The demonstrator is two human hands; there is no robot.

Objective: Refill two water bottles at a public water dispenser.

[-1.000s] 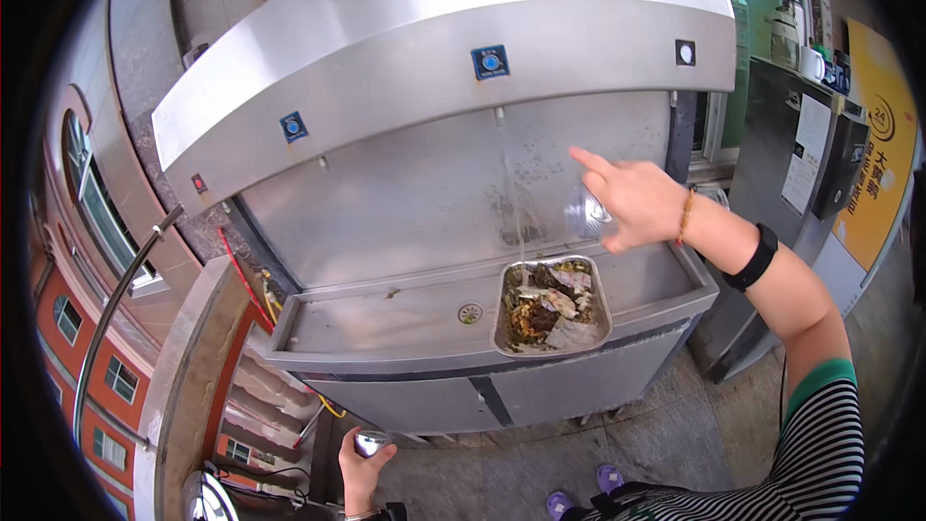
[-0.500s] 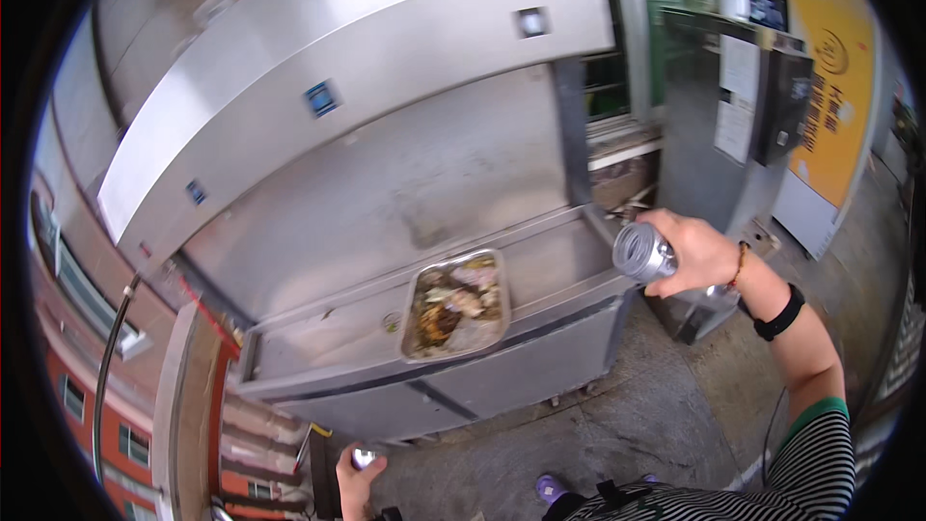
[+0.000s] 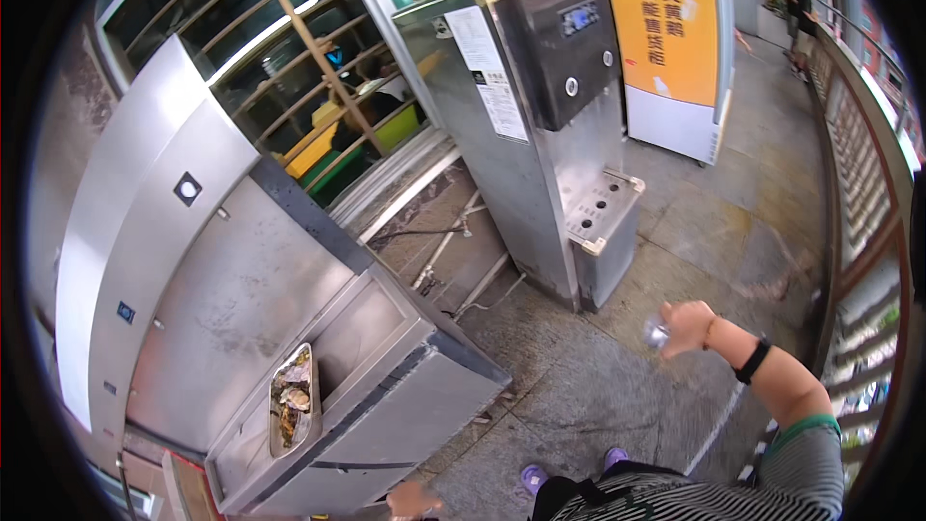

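Observation:
My right hand [image 3: 689, 326], with a dark band on its wrist, is closed round a shiny bottle. Only a bright end of the bottle [image 3: 657, 335] shows past the fingers; the rest is hidden. The hand is held out over the paved floor, in front of the water dispenser [image 3: 540, 125] and apart from it. At the lower edge my left hand [image 3: 413, 500] is blurred and partly cut off. Its fingers look curled, and what they hold cannot be made out. It is near the front of the steel trough sink [image 3: 424, 396].
A metal tray of food scraps [image 3: 315, 425] lies in the sink. The dispenser's drip tray [image 3: 606, 212] juts out. Behind stands an orange-and-white cabinet [image 3: 670, 125]. A railing [image 3: 858, 174] runs along the right, with people [image 3: 803, 19] far off. A barred window [image 3: 270, 48] is at upper left.
My view has swung right, so sink and tray sit lower left and the dispenser is central. My right hand has turned the bottle, hiding its threaded mouth. The silver lid in my left hand no longer shows clearly.

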